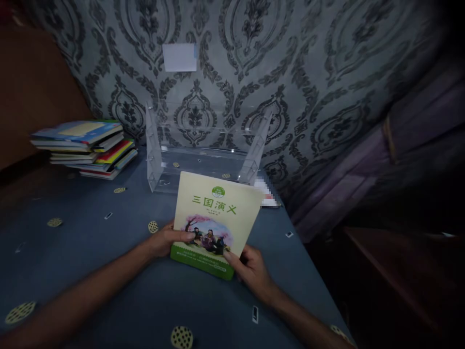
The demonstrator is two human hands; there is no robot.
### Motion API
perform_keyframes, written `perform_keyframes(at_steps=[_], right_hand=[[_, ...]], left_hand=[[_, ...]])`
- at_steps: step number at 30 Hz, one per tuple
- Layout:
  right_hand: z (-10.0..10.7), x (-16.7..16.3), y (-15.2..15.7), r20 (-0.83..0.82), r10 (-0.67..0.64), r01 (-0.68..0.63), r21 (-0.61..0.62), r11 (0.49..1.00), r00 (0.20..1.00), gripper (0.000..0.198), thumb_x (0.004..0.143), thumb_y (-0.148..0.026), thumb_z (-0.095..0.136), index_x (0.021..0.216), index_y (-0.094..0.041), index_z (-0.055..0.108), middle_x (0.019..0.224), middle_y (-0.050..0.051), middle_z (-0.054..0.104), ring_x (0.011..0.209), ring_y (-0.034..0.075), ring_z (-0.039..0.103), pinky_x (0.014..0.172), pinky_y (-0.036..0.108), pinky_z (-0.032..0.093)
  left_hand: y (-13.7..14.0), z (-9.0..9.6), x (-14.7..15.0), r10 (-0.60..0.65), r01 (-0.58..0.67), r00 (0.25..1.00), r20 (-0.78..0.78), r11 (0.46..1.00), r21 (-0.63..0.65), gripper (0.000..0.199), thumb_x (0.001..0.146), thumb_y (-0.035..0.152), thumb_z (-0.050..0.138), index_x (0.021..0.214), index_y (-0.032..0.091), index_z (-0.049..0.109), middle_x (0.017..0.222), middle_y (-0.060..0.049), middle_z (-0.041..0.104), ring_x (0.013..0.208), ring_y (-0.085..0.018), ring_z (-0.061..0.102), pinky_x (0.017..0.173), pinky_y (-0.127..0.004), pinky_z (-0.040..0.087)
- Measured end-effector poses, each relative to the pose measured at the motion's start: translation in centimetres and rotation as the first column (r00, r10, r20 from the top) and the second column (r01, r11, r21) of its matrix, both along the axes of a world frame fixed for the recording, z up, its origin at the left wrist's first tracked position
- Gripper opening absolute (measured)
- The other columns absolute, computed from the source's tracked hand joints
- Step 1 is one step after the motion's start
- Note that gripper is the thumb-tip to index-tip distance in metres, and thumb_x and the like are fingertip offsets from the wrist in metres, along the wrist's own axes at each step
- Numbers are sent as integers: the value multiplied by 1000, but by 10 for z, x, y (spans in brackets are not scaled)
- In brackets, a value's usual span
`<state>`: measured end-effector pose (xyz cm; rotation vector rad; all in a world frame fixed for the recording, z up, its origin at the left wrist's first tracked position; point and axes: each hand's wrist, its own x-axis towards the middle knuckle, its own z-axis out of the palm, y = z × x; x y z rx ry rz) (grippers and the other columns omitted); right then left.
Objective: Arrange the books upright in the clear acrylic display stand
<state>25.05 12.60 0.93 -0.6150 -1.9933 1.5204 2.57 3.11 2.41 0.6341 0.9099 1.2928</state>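
Together, left hand (164,239) and right hand (253,270) clamp a book (216,224), its long axis toward the rack (203,156) beyond.

Two bare hands (164,242), bare slender forearms (105,277)

We take this for a room in a home. We see ornate patterned wallpaper (250,39) behind the far edge of the counter (145,300), and a purplish curtain (421,121) gathered by a tie (389,138) beyond its right edge. The counter's dark blue covering (123,223) carries small printed motifs (181,338). We also see a stack of books (87,145) toward its far left corner and a clear rack (154,160) by the far edge.
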Motion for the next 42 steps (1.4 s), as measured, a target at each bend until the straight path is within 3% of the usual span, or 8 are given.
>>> perform_keyframes(at_steps=[3,7,17,28,36,42], right_hand=[[1,2,-2,31,-21,21,-15,1000,999,53,86,-69,63,84,-16,73,56,-1,56,47,12,50,43,23,44],[2,0,-2,18,-56,57,-64,996,998,54,83,-71,65,81,-17,69,53,-5,49,38,7,38,36,21,34],[-2,-16,8,-104,-12,-8,-194,981,994,53,76,-65,77,95,-15,72,61,-4,59,37,4,38,32,19,32],[-1,-15,12,-114,-56,28,-232,972,992,56,73,-67,78,90,-14,71,57,-7,56,36,3,38,32,17,32],[7,-16,15,-122,-45,16,-231,973,991,47,76,-60,79,89,-16,68,61,-6,59,38,3,38,34,17,31],[22,-22,31,-131,-77,59,-130,990,988,47,83,-65,69,84,-18,65,51,-8,48,35,5,37,35,19,28]], left_hand=[[1,-1,2,18,-18,1000,-2,999,32,68,57,38,95,116,12,74,110,-17,79,99,-35,75,88,-41,59],[0,0,2,84,-83,996,-32,996,25,69,56,39,94,115,10,73,102,-17,80,93,-35,76,86,-42,58],[7,-5,0,246,-246,968,-48,969,0,65,58,37,94,112,9,72,86,-13,80,84,-33,78,86,-44,61],[9,-10,3,303,-303,953,3,953,-11,77,56,47,96,120,14,68,101,-12,81,96,-32,77,89,-40,62],[15,-1,0,344,-350,932,-112,936,-42,70,55,63,92,101,14,73,82,-7,80,74,-25,75,70,-33,59],[17,9,-4,339,-343,906,-252,939,29,63,65,73,81,92,16,76,80,-8,79,74,-27,74,70,-34,58]])
